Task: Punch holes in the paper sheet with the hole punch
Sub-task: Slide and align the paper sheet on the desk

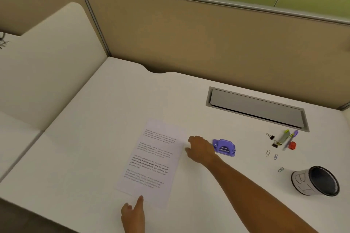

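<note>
A white printed paper sheet [151, 159] with several blocks of black text lies flat near the middle of the pale, smooth counter [94, 138], turned at a slight slant. Just to its right stands a small purple plastic hole punch [224, 147], clear of the sheet's edge.

The right hand [200, 148] reaches in between the two, its back upward and its fingers loosely bent toward the sheet's right edge; it hides the punch's left end, and whether it touches the punch or the paper cannot be told. The left hand [133, 212] sits at the near edge of the counter with its forefinger stretched out, the tip at the sheet's near edge, the other fingers curled under and holding nothing.

Farther right lie two black binder clips [272, 140], a few pens and markers [288, 137], a small red object [292, 145], three loose paper clips [272, 155] and a black mesh cup [316, 180] tipped on its side. Behind them a grey hatch [257, 108] is set into the counter.
</note>
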A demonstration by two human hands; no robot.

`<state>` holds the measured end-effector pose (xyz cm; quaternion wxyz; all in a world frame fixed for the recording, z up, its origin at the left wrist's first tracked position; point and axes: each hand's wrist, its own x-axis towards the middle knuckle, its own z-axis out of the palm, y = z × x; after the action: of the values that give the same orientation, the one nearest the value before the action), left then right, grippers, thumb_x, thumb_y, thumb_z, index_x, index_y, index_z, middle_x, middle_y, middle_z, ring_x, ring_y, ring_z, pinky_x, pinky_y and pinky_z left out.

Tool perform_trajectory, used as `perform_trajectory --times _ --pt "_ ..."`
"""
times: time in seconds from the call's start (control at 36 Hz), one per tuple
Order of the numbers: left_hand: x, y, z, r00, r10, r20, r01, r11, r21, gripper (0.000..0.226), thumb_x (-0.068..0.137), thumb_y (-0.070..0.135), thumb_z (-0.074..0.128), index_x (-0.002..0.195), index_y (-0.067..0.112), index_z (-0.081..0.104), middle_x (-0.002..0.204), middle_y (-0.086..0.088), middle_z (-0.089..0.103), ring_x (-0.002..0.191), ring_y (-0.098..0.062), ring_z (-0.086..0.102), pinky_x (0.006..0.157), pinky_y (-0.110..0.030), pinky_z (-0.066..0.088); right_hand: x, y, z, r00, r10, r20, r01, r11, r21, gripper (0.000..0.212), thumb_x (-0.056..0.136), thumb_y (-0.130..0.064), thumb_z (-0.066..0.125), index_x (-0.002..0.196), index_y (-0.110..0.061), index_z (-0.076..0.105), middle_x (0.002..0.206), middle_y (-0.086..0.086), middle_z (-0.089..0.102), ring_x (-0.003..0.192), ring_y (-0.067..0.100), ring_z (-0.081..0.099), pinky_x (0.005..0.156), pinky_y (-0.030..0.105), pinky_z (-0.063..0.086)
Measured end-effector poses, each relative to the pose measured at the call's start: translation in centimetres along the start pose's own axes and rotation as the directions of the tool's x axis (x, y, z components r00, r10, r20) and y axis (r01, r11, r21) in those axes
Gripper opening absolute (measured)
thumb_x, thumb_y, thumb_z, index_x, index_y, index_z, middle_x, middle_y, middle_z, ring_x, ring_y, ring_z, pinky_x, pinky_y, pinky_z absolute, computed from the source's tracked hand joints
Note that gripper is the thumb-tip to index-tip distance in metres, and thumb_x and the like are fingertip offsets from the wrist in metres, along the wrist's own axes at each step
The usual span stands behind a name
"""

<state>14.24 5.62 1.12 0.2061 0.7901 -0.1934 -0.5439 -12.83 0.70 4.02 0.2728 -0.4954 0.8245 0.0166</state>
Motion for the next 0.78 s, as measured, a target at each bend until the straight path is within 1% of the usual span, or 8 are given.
perform_trajectory --times 0.11,0.22,0.31,0.44,0.53,0.64,0.78 --pt "0.0 0.7 0.4 1.000 -0.028 -0.013 0.027 0.997 -0.078 0.078 0.090 0.021 0.070 0.151 0.000 0.027 0.156 -0.018 0.035 0.142 -0.036 0.037 0.118 -0.049 0.026 3.3 -1.3 -1.1 0.998 -0.050 -0.023 0.050 0.999 0.006 0.047 0.095 -0.040 0.056 0.134 -0.015 0.049 0.131 0.006 0.053 0.121 0.026 0.052 0.094 0.039 0.049" --pt "0.0 1.8 0.8 0.998 -0.052 -0.044 0.046 0.992 -0.116 0.075 0.091 0.017 0.069 0.151 -0.001 0.028 0.156 -0.021 0.035 0.142 -0.037 0.036 0.118 -0.048 0.026 6.2 -2.6 -1.5 0.996 -0.086 0.012 0.086 0.996 0.003 0.057 0.093 -0.043 0.061 0.138 -0.012 0.044 0.135 0.008 0.048 0.127 0.028 0.046 0.097 0.042 0.048" --pt "0.0 2.2 1.1 0.998 -0.047 -0.048 0.042 0.994 -0.101 0.074 0.091 0.016 0.068 0.151 -0.002 0.028 0.155 -0.022 0.035 0.142 -0.037 0.036 0.117 -0.048 0.026 8.0 -3.3 -1.5 0.995 -0.098 0.024 0.099 0.995 -0.016 0.064 0.089 -0.045 0.065 0.138 -0.011 0.043 0.135 0.009 0.047 0.127 0.029 0.044 0.097 0.042 0.048" --pt "0.1 2.3 1.4 0.999 -0.014 -0.036 0.012 0.999 -0.043 0.073 0.091 0.016 0.067 0.150 -0.002 0.027 0.153 -0.022 0.038 0.138 -0.037 0.041 0.115 -0.046 0.029 10.0 -4.5 -1.2 0.992 -0.122 0.040 0.124 0.991 -0.053 0.073 0.085 -0.048 0.069 0.139 -0.008 0.041 0.135 0.010 0.044 0.127 0.030 0.042 0.096 0.042 0.050" --pt "0.3 2.4 1.3 0.999 0.000 -0.042 -0.002 0.999 -0.052 0.073 0.092 0.017 0.066 0.151 0.000 0.027 0.154 -0.020 0.037 0.139 -0.036 0.040 0.114 -0.046 0.031 10.8 -4.9 -1.0 0.989 -0.135 0.054 0.139 0.987 -0.076 0.080 0.084 -0.053 0.070 0.142 -0.007 0.038 0.139 0.010 0.042 0.130 0.030 0.040 0.099 0.043 0.049" --pt "0.4 2.9 1.5 0.998 0.000 -0.068 -0.005 0.998 -0.065 0.070 0.092 0.016 0.065 0.150 0.001 0.029 0.150 -0.019 0.042 0.136 -0.036 0.043 0.111 -0.045 0.033 11.4 -5.3 -0.5 0.984 -0.156 0.091 0.166 0.980 -0.112 0.086 0.081 -0.059 0.070 0.141 -0.006 0.039 0.138 0.012 0.043 0.127 0.031 0.041 0.101 0.043 0.047" --pt "0.7 3.2 1.6 0.994 -0.011 -0.113 0.003 0.997 -0.074 0.064 0.092 0.015 0.062 0.148 0.000 0.034 0.147 -0.018 0.046 0.135 -0.036 0.045 0.112 -0.047 0.033 11.7 -5.5 0.5 0.984 -0.155 0.083 0.164 0.978 -0.127 0.090 0.078 -0.060 0.072 0.140 -0.005 0.038 0.135 0.013 0.041 0.125 0.032 0.041 0.102 0.041 0.045"
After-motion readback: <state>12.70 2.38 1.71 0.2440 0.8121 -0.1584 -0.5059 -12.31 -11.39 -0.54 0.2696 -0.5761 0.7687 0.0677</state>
